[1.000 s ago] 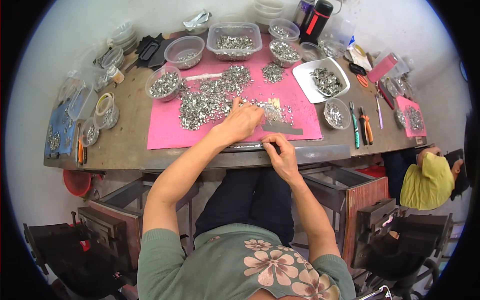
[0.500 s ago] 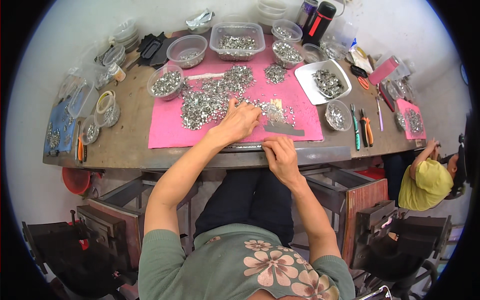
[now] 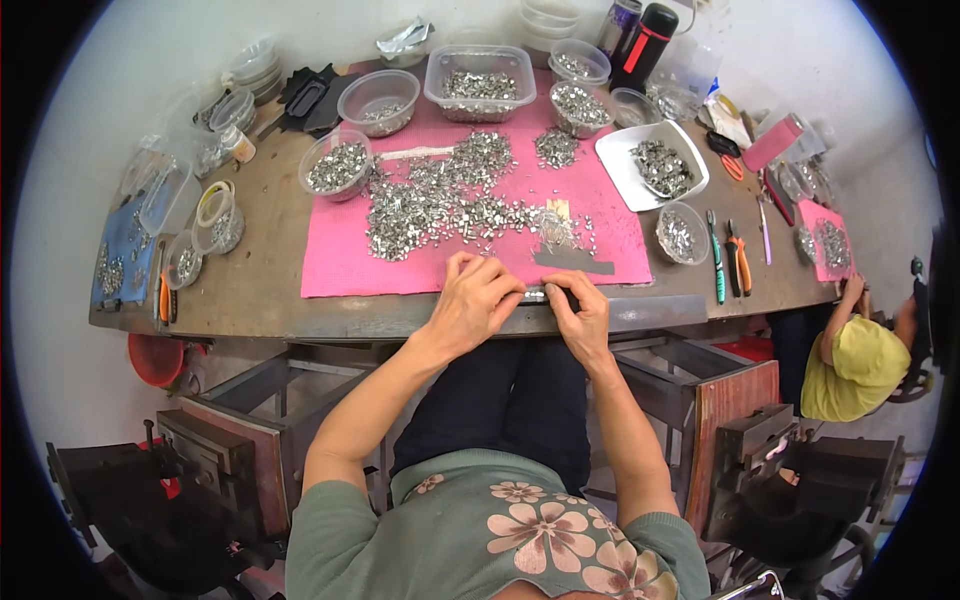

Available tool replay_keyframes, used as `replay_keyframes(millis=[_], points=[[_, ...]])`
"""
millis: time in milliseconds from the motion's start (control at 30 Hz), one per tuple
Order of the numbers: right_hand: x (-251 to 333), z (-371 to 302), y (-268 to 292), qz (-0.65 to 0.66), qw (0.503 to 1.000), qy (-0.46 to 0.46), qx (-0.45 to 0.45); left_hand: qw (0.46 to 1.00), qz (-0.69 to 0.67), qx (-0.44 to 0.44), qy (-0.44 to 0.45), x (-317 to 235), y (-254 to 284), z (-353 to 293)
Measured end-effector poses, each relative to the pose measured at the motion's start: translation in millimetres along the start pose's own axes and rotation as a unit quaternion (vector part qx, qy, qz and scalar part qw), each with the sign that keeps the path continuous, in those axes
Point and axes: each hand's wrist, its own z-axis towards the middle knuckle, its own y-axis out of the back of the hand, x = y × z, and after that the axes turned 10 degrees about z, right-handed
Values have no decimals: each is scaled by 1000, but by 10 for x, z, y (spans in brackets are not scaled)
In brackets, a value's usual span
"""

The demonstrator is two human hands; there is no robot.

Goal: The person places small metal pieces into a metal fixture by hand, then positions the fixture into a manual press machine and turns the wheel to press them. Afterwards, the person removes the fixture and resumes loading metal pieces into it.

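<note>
At the front edge of the worktop, a dark strip bearing shiny bits lies between the person's left hand and right hand. Both hands' fingers curl at its ends; whether they pinch it cannot be told. Beyond, a grey strip and heaped metal pieces cover parts of the pink mat; pliers lie rightward.
</note>
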Motion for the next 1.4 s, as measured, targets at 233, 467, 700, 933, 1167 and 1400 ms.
replay_keyframes(millis=[233,467,700,933,1167,1400], points=[[-47,-34,-33,0,1000,-11,-6,990,124,-66,-23,-121,-122,-105],[-85,-96,10,8,1000,-24,-18,991,40,-128,26,-35,-38,-110],[-97,-114,36,31,999,-16,-8,865,289,-349,217,1425,1510,-435],[-26,-34,-49,4,1000,-7,2,765,426,-238,420,2738,2133,-1261],[24,123,135,-25,1000,15,6,745,431,-200,468,2936,2021,-1006],[-160,418,14,-97,991,58,73,947,207,-203,137,1879,923,274]])
